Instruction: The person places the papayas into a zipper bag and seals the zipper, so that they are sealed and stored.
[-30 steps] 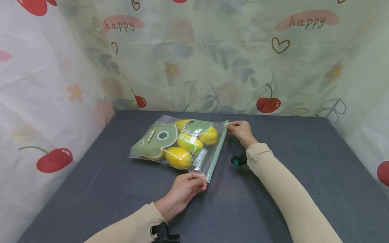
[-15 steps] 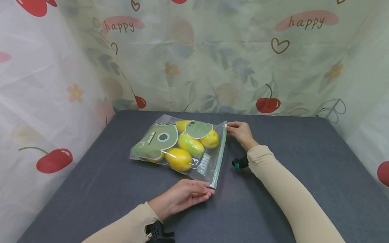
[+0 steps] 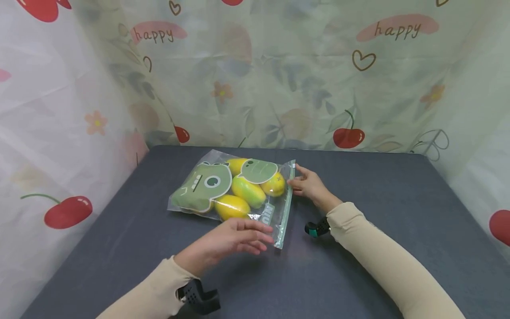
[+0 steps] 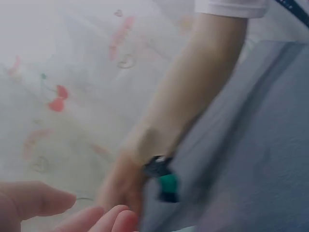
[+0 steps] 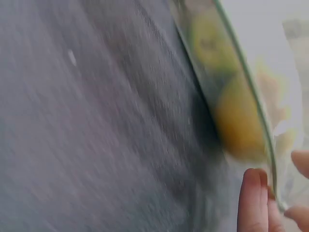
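A clear zip bag with a green cartoon print lies on the dark table, holding several yellow-green mangoes. Its pale green zip edge faces right. My left hand hovers beside the near corner, fingers spread and loosely bent, holding nothing; it covers part of the bag's front side. My right hand is at the far end of the zip edge, the edge running between its thumb and fingers. In the right wrist view, fingers lie on one side of that edge; a blurred mango shows inside.
The dark table extends around the bag. Patterned cloth hangs behind and at both sides. A black wrist device sits on the left sleeve, and another one on the right.
My left hand has let go of the bag's near corner and moved up and left, its fingers spreading. My right hand has shifted slightly nearer along the zip edge. The bag has barely moved.
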A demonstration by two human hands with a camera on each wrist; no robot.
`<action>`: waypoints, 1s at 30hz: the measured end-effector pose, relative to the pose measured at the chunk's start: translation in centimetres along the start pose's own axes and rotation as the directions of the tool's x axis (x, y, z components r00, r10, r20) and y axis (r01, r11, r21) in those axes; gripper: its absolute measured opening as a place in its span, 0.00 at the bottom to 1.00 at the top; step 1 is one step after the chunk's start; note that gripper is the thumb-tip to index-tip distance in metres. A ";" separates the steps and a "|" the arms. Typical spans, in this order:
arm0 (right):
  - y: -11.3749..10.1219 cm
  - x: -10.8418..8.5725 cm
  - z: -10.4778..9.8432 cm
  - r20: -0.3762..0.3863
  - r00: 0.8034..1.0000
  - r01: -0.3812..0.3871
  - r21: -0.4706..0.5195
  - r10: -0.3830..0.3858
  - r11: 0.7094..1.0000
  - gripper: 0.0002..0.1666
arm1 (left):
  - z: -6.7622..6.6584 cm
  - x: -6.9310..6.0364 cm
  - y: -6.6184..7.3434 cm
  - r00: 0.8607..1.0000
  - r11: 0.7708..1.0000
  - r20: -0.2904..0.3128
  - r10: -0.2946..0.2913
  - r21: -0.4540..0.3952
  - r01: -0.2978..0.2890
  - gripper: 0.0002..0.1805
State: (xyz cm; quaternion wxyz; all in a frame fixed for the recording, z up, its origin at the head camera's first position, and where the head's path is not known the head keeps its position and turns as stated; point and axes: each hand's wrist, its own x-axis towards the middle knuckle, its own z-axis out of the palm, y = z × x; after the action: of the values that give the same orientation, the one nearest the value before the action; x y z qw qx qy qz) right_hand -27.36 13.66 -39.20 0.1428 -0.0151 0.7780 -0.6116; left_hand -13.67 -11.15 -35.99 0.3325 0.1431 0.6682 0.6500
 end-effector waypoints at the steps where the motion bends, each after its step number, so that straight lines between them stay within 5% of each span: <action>1: 0.0 -0.3 0.2 0.002 1.000 0.002 -0.007 -0.002 1.000 0.46 | -0.4 -0.2 0.5 0.999 1.000 -0.034 0.025 0.019 -0.025 0.21; 6: 0.4 -1.7 0.9 0.027 1.000 -0.001 -0.003 0.001 1.000 0.47 | -2.5 -1.5 3.0 0.973 0.988 -0.177 0.146 0.078 -0.134 0.21; 18: 1.4 -3.2 1.4 0.013 1.000 0.010 0.025 -0.011 1.000 0.47 | -6.1 -4.2 7.0 0.862 0.947 -0.393 0.320 0.102 -0.305 0.15; 30: 1.3 -3.8 -1.4 -0.045 0.999 -0.004 -0.077 0.001 0.997 0.39 | -8.2 -4.6 7.4 0.825 0.949 -0.481 0.296 0.050 -0.312 0.10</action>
State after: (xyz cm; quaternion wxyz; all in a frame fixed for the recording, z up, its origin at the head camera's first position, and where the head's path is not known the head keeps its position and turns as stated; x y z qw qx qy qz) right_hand -23.81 16.04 -39.36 0.1253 -0.0057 0.8040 -0.5812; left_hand -17.18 -19.52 -28.23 0.0495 0.0758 0.6883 0.7197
